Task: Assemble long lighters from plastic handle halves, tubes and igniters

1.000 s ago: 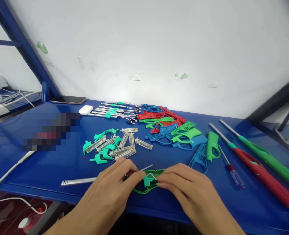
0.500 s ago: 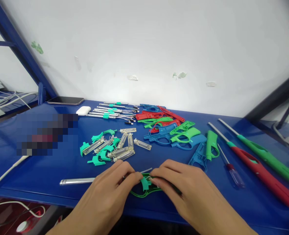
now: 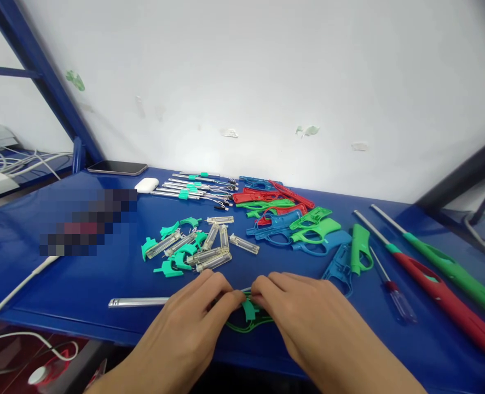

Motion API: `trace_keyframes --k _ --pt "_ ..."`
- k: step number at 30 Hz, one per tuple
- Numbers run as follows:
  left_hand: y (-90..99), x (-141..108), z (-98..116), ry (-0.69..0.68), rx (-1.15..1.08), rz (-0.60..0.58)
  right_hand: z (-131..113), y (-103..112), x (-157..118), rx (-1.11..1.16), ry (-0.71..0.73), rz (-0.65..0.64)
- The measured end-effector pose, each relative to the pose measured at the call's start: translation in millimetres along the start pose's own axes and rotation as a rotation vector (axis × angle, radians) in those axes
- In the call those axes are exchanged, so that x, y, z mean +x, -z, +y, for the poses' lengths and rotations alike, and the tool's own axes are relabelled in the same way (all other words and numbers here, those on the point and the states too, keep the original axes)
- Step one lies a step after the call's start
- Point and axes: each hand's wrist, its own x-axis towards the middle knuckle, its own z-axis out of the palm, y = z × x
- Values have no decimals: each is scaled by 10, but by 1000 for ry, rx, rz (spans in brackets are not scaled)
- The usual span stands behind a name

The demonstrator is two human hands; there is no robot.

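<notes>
A green plastic handle shell [image 3: 246,328] lies at the table's front edge between my hands, with a teal trigger piece [image 3: 249,310] in it. My left hand [image 3: 203,312] is closed, its thumb and fingers pinching the shell and trigger piece from the left. A silver metal tube [image 3: 138,302] sticks out to the left from under that hand. My right hand [image 3: 298,306] has its fingers pressed together over the right part of the shell. Its fingertips hide what lies beneath them. Clear lighter cartridges [image 3: 244,244] and teal trigger pieces [image 3: 168,268] are scattered beyond my left hand.
Metal tubes with wires [image 3: 193,186] lie at the back. Blue, red and green shells [image 3: 316,232] are piled right of centre. A screwdriver [image 3: 399,301], a red lighter [image 3: 443,293] and a green lighter [image 3: 456,268] lie right. A phone [image 3: 117,167] and white case [image 3: 146,185] sit back left.
The view has shifted slightly, so the table's items appear a little further right. My right hand's fingers have closed in over the shell, covering more of it. My left hand keeps its pinch.
</notes>
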Motion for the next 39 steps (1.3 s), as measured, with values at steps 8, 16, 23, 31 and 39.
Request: trace_keyframes --k 8,16,23,31,39 --pt "1 -6 6 -15 12 20 -13 8 -80 52 -64 -46" --pt "-11 44 -21 -56 92 44 22 -144 -137 107 -135 9" --pt "94 79 95 -91 195 -8 25 6 -327 338 -173 145" --pt "148 63 157 -149 400 -23 17 -81 -482 344 -143 212" --pt "147 96 176 -111 292 -20 27 -61 -468 486 -201 135"
